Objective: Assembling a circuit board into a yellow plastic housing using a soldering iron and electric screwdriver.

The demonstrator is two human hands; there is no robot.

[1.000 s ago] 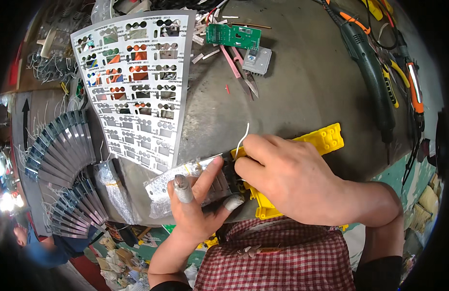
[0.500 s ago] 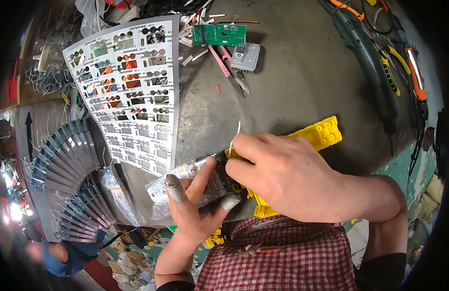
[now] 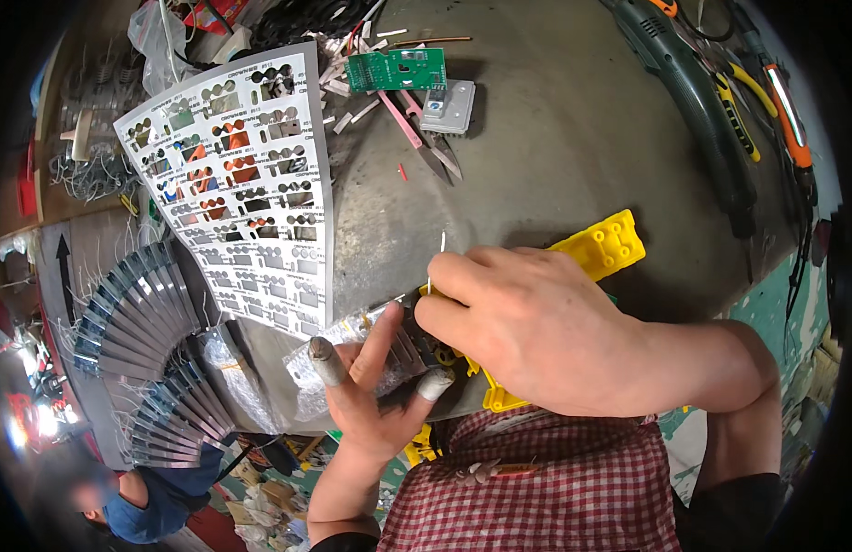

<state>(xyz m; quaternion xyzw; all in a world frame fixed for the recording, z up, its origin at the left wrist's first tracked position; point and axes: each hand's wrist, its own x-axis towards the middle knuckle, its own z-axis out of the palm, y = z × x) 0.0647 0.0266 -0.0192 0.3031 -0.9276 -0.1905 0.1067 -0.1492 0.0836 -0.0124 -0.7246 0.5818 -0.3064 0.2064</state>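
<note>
My right hand [image 3: 536, 331] is closed in a pinch on a thin white wire [image 3: 443, 242], whose free end sticks up above the fingers. Beneath that hand lies a yellow plastic housing [image 3: 603, 245], largely covered by it. My left hand [image 3: 371, 405] has its fingers spread, with grey coverings on two of the tips. Its uncovered finger touches the upper edge of a flat part near a clear bubble-wrap piece [image 3: 308, 379]. Dark small parts beside the housing are partly hidden between both hands.
A white cut-out label sheet [image 3: 320, 184] stands at left, beside fanned dark strips [image 3: 122, 322] with wires. Beyond lie a green circuit board [image 3: 398, 70], pink-handled scissors [image 3: 403, 124] and a grey metal block [image 3: 449, 109]. A dark power tool [image 3: 693, 101] and yellow-handled pliers [image 3: 739, 120] lie right.
The view has shifted a little, so the bench things sit slightly differently. The white wire's end stands straighter. Both hands keep nearly the same pose.
</note>
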